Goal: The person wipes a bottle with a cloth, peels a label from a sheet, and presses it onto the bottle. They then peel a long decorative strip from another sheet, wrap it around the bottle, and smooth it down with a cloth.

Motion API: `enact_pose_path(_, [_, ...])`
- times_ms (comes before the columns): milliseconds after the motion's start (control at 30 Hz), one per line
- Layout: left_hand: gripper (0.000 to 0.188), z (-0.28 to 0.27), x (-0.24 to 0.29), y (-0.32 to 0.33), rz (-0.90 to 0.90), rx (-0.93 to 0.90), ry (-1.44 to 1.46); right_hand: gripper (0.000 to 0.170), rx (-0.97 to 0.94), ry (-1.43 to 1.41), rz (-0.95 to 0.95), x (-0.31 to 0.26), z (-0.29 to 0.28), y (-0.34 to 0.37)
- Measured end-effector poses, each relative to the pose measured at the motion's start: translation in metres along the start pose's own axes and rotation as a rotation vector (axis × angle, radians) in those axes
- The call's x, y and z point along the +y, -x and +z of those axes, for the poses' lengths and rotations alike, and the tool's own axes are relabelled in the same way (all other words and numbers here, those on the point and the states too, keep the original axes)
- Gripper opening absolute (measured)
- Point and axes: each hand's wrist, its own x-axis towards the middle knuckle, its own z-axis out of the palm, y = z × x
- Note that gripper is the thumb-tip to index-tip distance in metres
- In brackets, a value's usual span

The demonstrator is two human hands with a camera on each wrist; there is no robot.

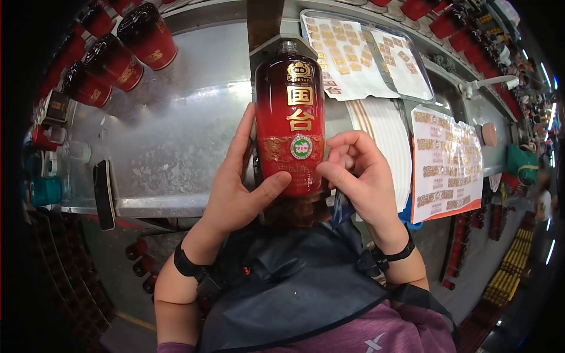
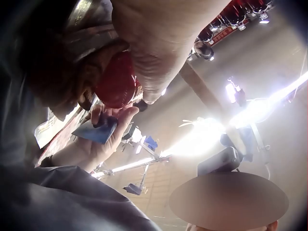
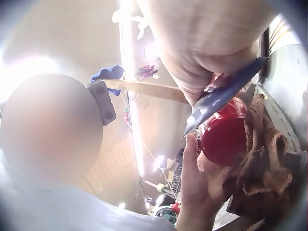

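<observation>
A red-and-black bottle point(image 1: 275, 112) with gold characters lies front side up at the bench's near edge, its neck pointing away. On its lower front is a round green-and-white sticker point(image 1: 301, 147). My left hand point(image 1: 235, 182) holds the bottle's left side, with the thumb over its lower front. At the opposite side, the curled fingers of my right hand point(image 1: 368, 176) come up to the bottle near the sticker. That hand also grips a flat blue-grey piece with a pointed end point(image 3: 224, 96), held against the palm. A brown cloth point(image 3: 264, 159) is bunched beneath the bottle's base.
A tray point(image 1: 428, 88) with sheets of gold labels point(image 1: 341, 53) lies at the back right. Nearer are white striped paper point(image 1: 382, 135) and another label sheet point(image 1: 438, 165). Several red bottles point(image 1: 147, 38) stand at the back left. A phone point(image 1: 104, 194) lies at the left front edge.
</observation>
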Motion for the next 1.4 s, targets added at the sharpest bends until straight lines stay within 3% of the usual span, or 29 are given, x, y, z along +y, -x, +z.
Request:
enact_pose_path(167, [0.1, 0.004, -0.004, 0.002, -0.012, 0.007, -0.024, 0.065, 0.003, -0.061, 0.077, 0.006, 0.003, 0.0])
enact_pose_path(267, [0.101, 0.005, -0.004, 0.002, -0.031, 0.007, 0.032, 0.073, -0.023, -0.069, 0.12, 0.004, 0.003, -0.001])
enact_pose_path(733, [0.081, 0.009, -0.006, 0.002, -0.024, 0.041, 0.105, 0.066, -0.043, -0.203, 0.145, 0.01, 0.002, -0.001])
enact_pose_path(1300, [0.082, 0.005, -0.011, 0.003, -0.018, 0.017, 0.118, 0.062, -0.056, -0.219, 0.132, 0.009, 0.001, -0.001])
enact_pose_path(1400, [0.082, 0.005, -0.008, 0.003, -0.023, 0.018, 0.128, 0.06, -0.022, -0.318, 0.21, 0.006, 0.001, -0.002])
